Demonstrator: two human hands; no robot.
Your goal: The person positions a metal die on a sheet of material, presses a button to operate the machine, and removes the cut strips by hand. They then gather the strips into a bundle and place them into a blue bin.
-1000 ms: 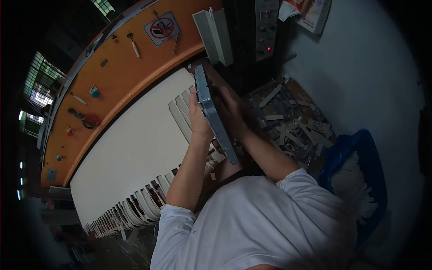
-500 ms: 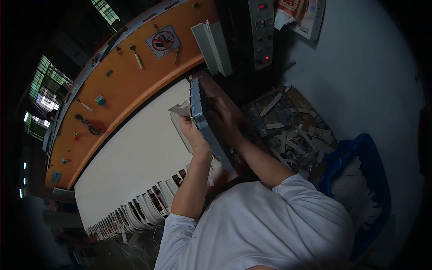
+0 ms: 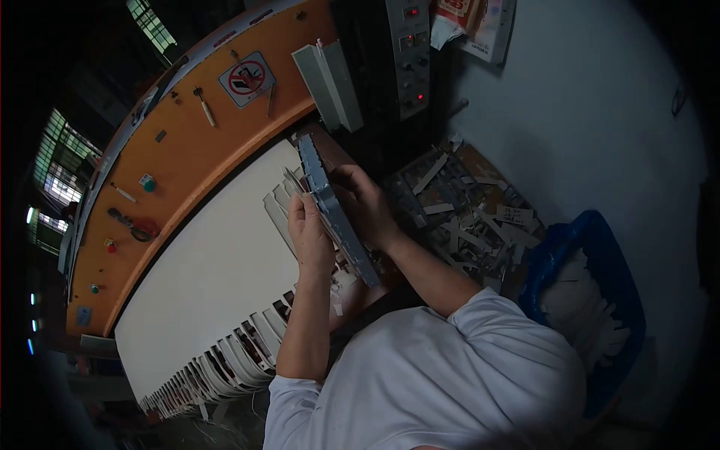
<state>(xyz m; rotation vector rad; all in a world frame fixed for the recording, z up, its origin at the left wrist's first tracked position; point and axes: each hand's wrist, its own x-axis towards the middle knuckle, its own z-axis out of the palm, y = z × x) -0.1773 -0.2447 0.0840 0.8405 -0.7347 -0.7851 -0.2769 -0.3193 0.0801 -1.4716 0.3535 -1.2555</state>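
Note:
A long blue-grey cutting die [image 3: 315,171] with a notched edge is held tilted up on its side in front of me. My left hand [image 3: 311,229] is closed at its near face, the thumb pressed along the edge. Thin off-white cut pieces [image 3: 291,178] stick out beside the left fingertips. On the die's other side, my right hand [image 3: 367,202] grips it with bent fingers, partly hidden by the die. Beneath lies a large off-white sheet [image 3: 217,232], with a row of narrow cut-out slots [image 3: 225,356] along its near edge.
Behind the sheet runs an orange machine beam [image 3: 180,142] with a warning sign [image 3: 247,79], buttons and hung tools. A control panel [image 3: 411,67] stands at the back. To the right are scattered offcuts [image 3: 480,232] and a blue bin [image 3: 637,300] holding pale strips.
The view has shifted slightly, moving the scene left. The die has tilted a little, and the flat pale piece by my left hand now shows as several thin edges.

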